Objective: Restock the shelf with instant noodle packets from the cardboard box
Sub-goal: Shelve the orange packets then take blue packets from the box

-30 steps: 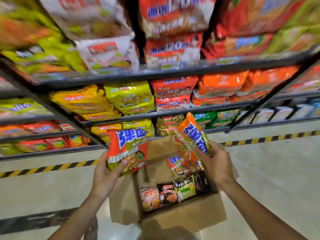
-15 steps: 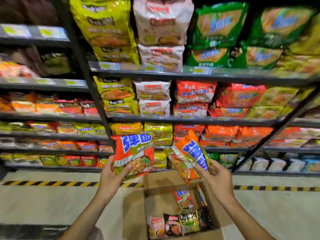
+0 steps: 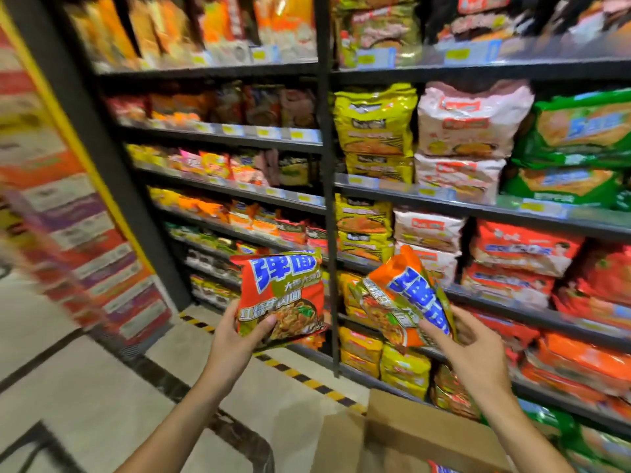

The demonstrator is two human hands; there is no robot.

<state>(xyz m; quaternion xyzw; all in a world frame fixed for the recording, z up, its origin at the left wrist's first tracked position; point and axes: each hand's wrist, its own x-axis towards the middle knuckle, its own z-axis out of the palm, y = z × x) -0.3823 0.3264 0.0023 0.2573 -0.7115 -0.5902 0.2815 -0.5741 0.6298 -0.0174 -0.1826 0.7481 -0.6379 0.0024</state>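
Stocked shop shelves [image 3: 478, 206], tiled floor [image 3: 85, 387], hands w/ noodle packets.

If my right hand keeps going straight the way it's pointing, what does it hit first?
Probably the stacked yellow packets just beyond the tilted packet your right hand holds; depth is unclear.

I see the shelf [image 3: 478, 208] ahead and to my right, its tiers stacked with packets. My left hand [image 3: 235, 339] holds one noodle packet [image 3: 280, 295] upright before the shelf's post, and my right hand [image 3: 467, 346] holds a second packet [image 3: 403, 302], tilted, just right of it. The cardboard box [image 3: 426, 435] sits below my right hand, near the shelf's bottom tiers.
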